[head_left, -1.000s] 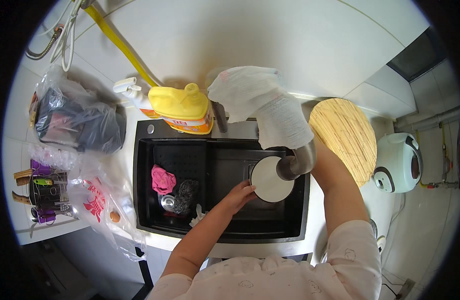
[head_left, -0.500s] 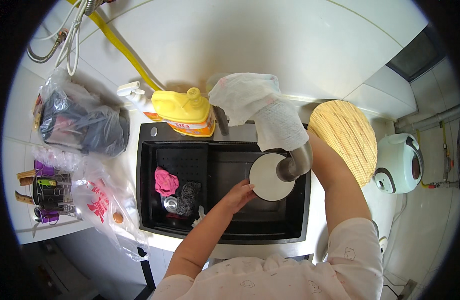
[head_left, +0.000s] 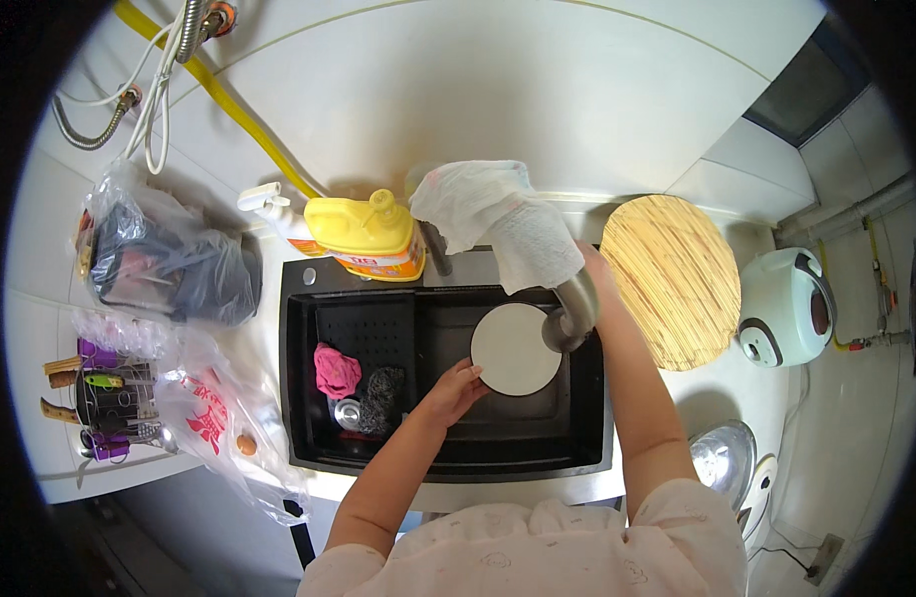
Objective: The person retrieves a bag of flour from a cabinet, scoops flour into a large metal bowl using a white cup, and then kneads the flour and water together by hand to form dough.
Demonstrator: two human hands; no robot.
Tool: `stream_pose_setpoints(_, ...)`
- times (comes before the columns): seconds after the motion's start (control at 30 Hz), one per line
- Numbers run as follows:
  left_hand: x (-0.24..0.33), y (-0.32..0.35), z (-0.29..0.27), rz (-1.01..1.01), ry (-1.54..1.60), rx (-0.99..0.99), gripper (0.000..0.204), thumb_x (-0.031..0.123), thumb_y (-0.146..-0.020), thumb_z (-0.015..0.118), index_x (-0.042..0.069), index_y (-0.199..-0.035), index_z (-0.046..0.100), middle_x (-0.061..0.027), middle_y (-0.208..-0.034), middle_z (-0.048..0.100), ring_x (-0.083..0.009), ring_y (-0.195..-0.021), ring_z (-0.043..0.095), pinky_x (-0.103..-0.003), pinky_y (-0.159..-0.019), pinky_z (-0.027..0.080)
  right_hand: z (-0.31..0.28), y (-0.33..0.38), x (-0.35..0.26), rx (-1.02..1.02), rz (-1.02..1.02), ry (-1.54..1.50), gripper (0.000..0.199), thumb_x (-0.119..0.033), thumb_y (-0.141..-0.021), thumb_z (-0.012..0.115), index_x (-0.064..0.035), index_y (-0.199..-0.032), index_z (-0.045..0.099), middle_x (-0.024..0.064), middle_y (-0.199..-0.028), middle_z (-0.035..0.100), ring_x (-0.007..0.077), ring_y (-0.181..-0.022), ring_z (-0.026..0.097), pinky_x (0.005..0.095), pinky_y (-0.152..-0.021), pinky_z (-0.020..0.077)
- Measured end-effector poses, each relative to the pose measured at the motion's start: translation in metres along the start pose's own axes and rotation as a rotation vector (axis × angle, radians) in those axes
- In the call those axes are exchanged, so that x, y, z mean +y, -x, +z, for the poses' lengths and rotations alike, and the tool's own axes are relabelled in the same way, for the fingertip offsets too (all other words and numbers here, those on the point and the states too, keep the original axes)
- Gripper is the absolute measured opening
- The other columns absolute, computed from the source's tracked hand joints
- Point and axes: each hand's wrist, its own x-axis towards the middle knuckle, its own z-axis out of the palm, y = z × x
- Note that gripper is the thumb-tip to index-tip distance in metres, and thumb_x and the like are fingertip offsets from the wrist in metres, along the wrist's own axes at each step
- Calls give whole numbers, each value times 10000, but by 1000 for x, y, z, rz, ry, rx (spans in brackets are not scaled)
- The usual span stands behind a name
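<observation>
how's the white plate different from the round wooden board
The plate is plain white and smaller; the board is tan, striped and larger. The plate is held over the sink by the left hand; the board lies untouched on the counter to the right. Both are round.

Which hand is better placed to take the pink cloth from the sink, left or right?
Probably the left. The left hand holds the round white plate by its edge, close to the crumpled pink cloth. The right hand is up by the grey metal tap, farther away.
</observation>
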Motion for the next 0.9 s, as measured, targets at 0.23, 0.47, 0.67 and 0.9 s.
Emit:
stream_pose_setpoints(0.23,5,-10,5,-34,2,5,415,213,-850,509,3,-1194,412,-93,-1161,511,-190,-1077,490,-361,-951,364,-2,87,25,198,100,-417,144,-72,-829,547,-11,-943,611,149,-859,617,265,-791,606,311,-714,472)
stream_pose_setpoints(0.47,10,-13,15,-45,-28,-29,386,230,-861,511,13,-1167,418,-99,-1175,505,-196,-1093,484,-361,-955,360,8,130,38,260,147,-328,132,-65,-829,537,-5,-915,617,146,-819,616,266,-747,599,316,-693,473)
stream_pose_setpoints(0.67,12,-12,15,-42,-56,-79,384,241,-869,509,17,-1169,422,-97,-1172,504,-194,-1088,482,-354,-950,362,7,145,40,303,186,-276,137,-89,-831,537,-15,-906,624,152,-857,622,294,-778,597,337,-710,474)
stream_pose_setpoints(0.9,18,-5,27,-58,-110,-71,375,239,-878,497,18,-1173,428,-93,-1169,507,-185,-1082,485,-336,-934,372,5,161,37,262,233,-236,148,-107,-831,533,-21,-906,627,158,-888,624,312,-815,595,351,-730,474)
